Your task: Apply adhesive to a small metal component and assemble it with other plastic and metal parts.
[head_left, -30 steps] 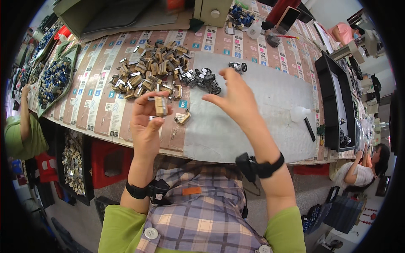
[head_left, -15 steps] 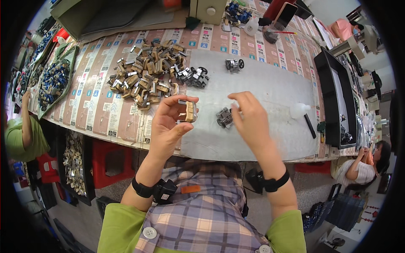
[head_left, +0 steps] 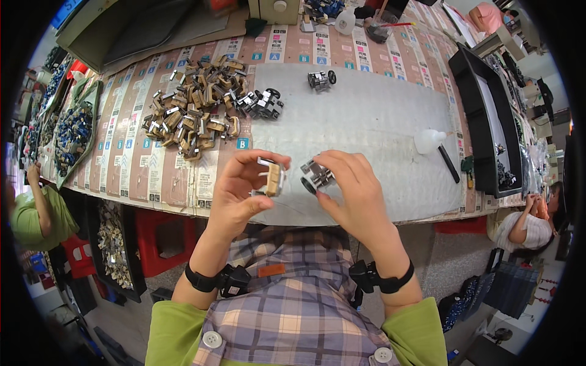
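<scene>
My left hand [head_left: 234, 188] grips a small tan and silver part [head_left: 273, 179], shaped like a toy car body, between thumb and fingers. A grey toy car chassis with black wheels [head_left: 317, 175] is pinched in my right hand [head_left: 359, 194]. The two pieces face each other above the near edge of the grey mat [head_left: 372, 134], with a gap between them. Beyond my left hand lies a heap of similar tan and silver parts [head_left: 192, 110]. Beside the heap sit several wheeled chassis [head_left: 261, 105], and another wheeled chassis [head_left: 321, 80] stands alone farther back.
On the mat's right are a white squeeze bottle [head_left: 429, 141] and a black rod [head_left: 449, 165]. A long black tray [head_left: 469, 104] borders the right side. At left are a bag of blue parts [head_left: 76, 131] and a red stool [head_left: 160, 241]. Other people sit at both sides.
My right hand has picked the chassis up off the mat and brought it nearer my left hand. My left hand still holds the tan part, slightly lower in view.
</scene>
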